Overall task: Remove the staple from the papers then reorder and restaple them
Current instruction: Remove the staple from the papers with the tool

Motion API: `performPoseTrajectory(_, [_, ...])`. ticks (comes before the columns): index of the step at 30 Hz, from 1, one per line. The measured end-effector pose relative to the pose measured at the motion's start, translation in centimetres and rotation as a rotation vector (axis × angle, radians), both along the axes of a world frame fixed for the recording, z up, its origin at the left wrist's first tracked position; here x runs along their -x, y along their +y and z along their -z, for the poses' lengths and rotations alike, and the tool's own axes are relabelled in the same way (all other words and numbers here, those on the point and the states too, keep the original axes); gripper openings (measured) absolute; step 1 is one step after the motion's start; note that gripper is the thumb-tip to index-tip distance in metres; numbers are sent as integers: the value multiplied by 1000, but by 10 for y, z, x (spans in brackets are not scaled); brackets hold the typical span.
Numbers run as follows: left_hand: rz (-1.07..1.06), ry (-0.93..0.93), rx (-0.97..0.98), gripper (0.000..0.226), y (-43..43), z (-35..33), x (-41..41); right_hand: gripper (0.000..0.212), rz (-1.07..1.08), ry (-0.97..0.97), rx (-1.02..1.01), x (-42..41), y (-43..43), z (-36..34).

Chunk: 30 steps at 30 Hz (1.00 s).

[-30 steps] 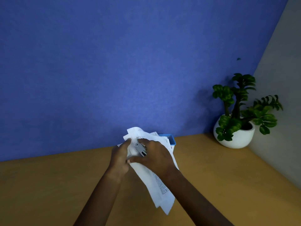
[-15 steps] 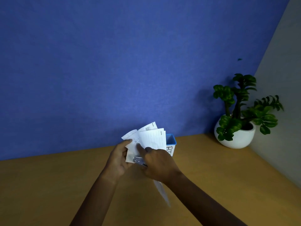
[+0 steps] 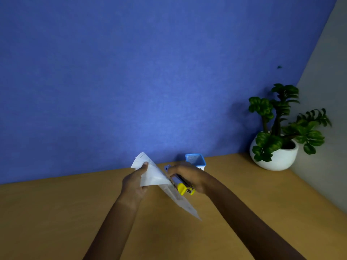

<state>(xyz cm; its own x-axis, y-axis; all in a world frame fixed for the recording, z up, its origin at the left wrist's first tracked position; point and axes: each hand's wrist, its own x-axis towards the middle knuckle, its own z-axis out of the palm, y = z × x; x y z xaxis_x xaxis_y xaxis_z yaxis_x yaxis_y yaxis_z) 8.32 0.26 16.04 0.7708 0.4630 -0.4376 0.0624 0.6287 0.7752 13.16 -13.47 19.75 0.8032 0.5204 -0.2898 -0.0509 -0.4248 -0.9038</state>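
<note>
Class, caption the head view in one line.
Left hand holds papers; right hand grips a stapler.

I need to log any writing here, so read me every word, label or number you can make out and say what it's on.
Nothing can be read.
Papers in the left hand: faint printed lines, too blurred to read.
Stapler in the right hand: no legible marking.
Blue container: no legible marking.

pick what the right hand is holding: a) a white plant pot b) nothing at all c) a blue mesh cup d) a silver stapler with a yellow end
D: the right hand is closed around the silver stapler with a yellow end, next to the white sheets of paper pinched in the left hand; the blue mesh cup stands untouched on the wooden desk behind.
</note>
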Motion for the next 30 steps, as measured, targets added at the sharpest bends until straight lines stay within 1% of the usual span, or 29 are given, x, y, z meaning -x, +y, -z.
performPoseTrajectory(1, [-40, -9, 14, 14, -5, -1, 0, 33, 2, 8, 11, -3, -1, -4])
performPoseTrajectory(3, [-104, -38, 67, 11, -16, -3, 0, 32, 6, -84, 87, -9, 1, -10])
performPoseTrajectory(5, [-146, -73, 116, 11, -26, -6, 0, 23, -6, -189, 144, -11, 7, -18])
performPoseTrajectory(6, [-151, -97, 133, 14, -31, -7, -1, 17, -15, -200, 151, -11, 9, -21])
performPoseTrajectory(7, [-142, -115, 147, 17, -35, -9, -1, 14, -31, -199, 164, -11, 11, -24])
performPoseTrajectory(8, [-123, -115, 153, 17, -39, -10, -3, 18, -52, -199, 195, -11, 13, -26])
performPoseTrajectory(10, [-83, -48, 167, 15, -43, -9, -5, 23, -91, -212, 267, -10, 14, -29])
performPoseTrajectory(12, [-35, 15, 176, 9, -44, -8, -3, 17, -119, -232, 301, -11, 13, -32])
performPoseTrajectory(13, [-17, 15, 169, 5, -44, -6, -2, 16, -123, -235, 316, -11, 12, -33])
performPoseTrajectory(14, [-11, 1, 153, 4, -43, -5, -1, 21, -121, -229, 325, -11, 10, -34])
performPoseTrajectory(16, [-50, -33, 93, 8, -43, -3, 0, 32, -111, -218, 328, -12, 6, -37])
performPoseTrajectory(20, [-249, -97, -126, 22, -49, -5, -1, 15, -107, -250, 307, -8, 1, -51])
performPoseTrajectory(22, [-314, -123, -223, 30, -53, -6, -1, 15, -112, -275, 296, -7, 0, -56])
performPoseTrajectory(24, [-322, -144, -297, 28, -56, -6, -2, 20, -121, -291, 306, -8, -1, -60])
performPoseTrajectory(26, [-318, -166, -351, 24, -60, -6, -3, 31, -124, -301, 321, -10, -1, -60])
performPoseTrajectory(28, [-312, -193, -362, 32, -63, -6, -4, 35, -128, -298, 339, -12, 0, -59])
performPoseTrajectory(30, [-298, -208, -347, 38, -65, -6, -3, 31, -120, -319, 369, -12, 2, -57])
